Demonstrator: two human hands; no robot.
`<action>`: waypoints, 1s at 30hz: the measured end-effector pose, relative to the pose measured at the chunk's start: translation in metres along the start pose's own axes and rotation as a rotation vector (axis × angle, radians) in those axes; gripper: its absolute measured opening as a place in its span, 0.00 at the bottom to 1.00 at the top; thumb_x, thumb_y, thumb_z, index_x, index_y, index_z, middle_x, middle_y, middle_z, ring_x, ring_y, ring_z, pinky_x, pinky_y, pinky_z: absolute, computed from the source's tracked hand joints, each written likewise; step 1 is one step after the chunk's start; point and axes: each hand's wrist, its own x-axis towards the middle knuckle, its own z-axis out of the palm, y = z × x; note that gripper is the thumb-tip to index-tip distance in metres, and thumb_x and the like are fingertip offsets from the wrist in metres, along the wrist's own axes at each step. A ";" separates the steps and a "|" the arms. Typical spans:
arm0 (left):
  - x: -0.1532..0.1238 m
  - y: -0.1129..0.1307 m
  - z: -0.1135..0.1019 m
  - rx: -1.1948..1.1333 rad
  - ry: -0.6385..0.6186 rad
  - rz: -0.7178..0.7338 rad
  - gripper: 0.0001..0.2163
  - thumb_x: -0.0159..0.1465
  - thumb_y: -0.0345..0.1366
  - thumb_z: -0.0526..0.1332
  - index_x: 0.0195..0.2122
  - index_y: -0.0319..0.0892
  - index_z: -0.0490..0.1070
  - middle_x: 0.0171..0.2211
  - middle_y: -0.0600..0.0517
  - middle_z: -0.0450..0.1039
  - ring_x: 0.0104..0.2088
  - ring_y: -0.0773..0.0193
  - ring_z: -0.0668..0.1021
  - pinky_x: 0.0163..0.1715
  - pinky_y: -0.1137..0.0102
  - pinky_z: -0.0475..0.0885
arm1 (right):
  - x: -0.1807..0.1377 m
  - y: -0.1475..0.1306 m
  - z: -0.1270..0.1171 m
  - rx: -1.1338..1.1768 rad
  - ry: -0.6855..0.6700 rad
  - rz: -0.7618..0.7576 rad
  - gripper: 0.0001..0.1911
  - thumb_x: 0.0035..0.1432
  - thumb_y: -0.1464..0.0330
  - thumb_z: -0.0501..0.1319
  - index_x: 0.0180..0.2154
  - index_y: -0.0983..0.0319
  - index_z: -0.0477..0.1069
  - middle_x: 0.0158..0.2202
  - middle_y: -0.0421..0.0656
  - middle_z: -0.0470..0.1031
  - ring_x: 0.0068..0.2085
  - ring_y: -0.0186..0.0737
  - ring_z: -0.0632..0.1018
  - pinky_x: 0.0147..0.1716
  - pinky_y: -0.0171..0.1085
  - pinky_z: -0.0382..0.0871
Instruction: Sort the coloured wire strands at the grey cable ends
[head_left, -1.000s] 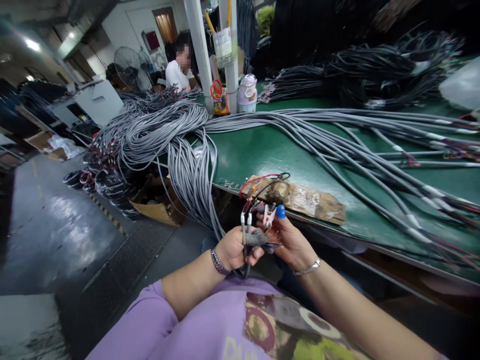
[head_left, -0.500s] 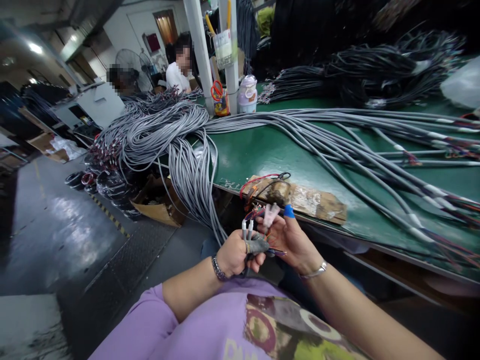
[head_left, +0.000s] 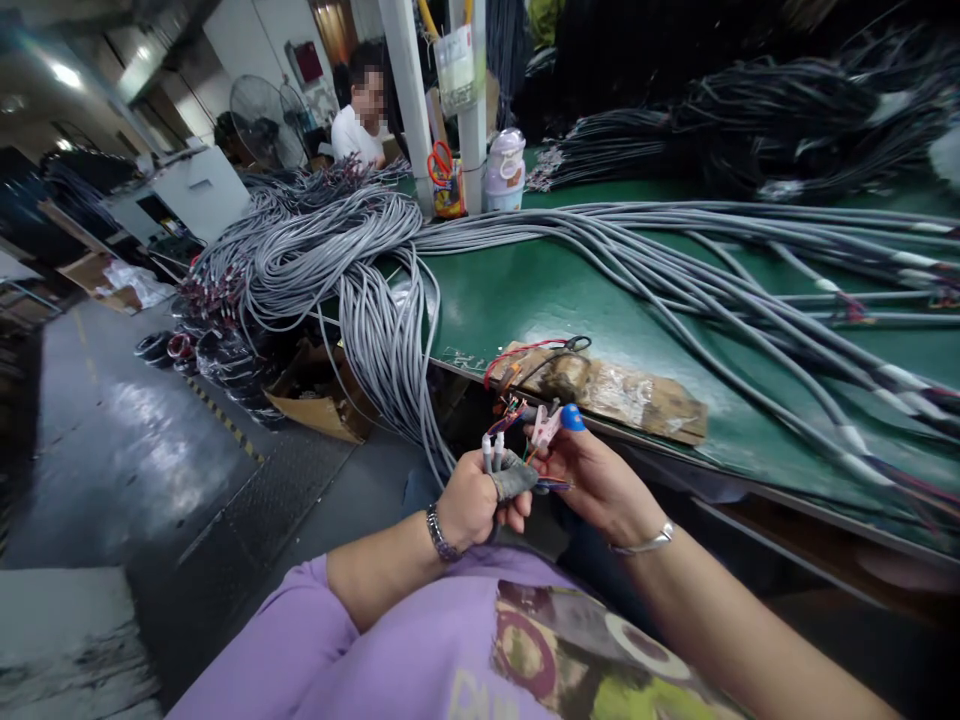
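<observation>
My left hand (head_left: 466,502) is closed around grey cables (head_left: 493,455) whose white-banded ends point up above the fist. A grey cover (head_left: 516,482) wraps its thumb. Beside it, my right hand (head_left: 600,485) pinches what looks like a pale pink clip (head_left: 545,428) between thumb and fingers. A blue cover (head_left: 572,417) sits on the right thumb tip. Thin coloured wires (head_left: 553,484) stick out between the two hands, and more bare-ended wires (head_left: 511,410) show just past the cable ends. The fingers partly hide where the wires and clip meet.
A taped wooden board (head_left: 611,390) lies along the edge of the green table (head_left: 495,295). Long grey cables (head_left: 637,255) cross the table, and a large bundle (head_left: 386,320) hangs over its edge. A lidded cup (head_left: 505,175) stands by the post. A person (head_left: 358,130) sits beyond.
The pink clip has turned and now leans to the right, nearer the right thumb. My right hand has shifted slightly; the left keeps its hold. The whole view has moved a little.
</observation>
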 end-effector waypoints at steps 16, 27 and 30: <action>0.001 -0.002 0.000 0.025 -0.004 0.010 0.22 0.47 0.53 0.68 0.20 0.38 0.64 0.15 0.55 0.67 0.11 0.72 0.67 0.09 0.77 0.52 | -0.001 0.002 -0.001 -0.021 -0.009 -0.019 0.24 0.49 0.44 0.63 0.31 0.58 0.74 0.28 0.41 0.74 0.27 0.37 0.73 0.29 0.38 0.70; -0.003 -0.015 -0.008 0.085 0.012 0.064 0.21 0.53 0.51 0.65 0.18 0.37 0.66 0.15 0.53 0.67 0.12 0.72 0.69 0.11 0.77 0.55 | -0.029 -0.007 -0.008 -0.302 -0.218 0.110 0.18 0.41 0.60 0.74 0.35 0.61 0.78 0.33 0.44 0.77 0.32 0.41 0.76 0.34 0.39 0.68; -0.003 -0.016 -0.008 0.133 0.000 0.071 0.21 0.54 0.51 0.64 0.18 0.37 0.67 0.14 0.53 0.66 0.13 0.72 0.69 0.12 0.77 0.56 | -0.029 -0.006 -0.007 -0.399 -0.123 0.062 0.19 0.39 0.61 0.75 0.34 0.62 0.77 0.31 0.42 0.77 0.30 0.37 0.73 0.31 0.36 0.65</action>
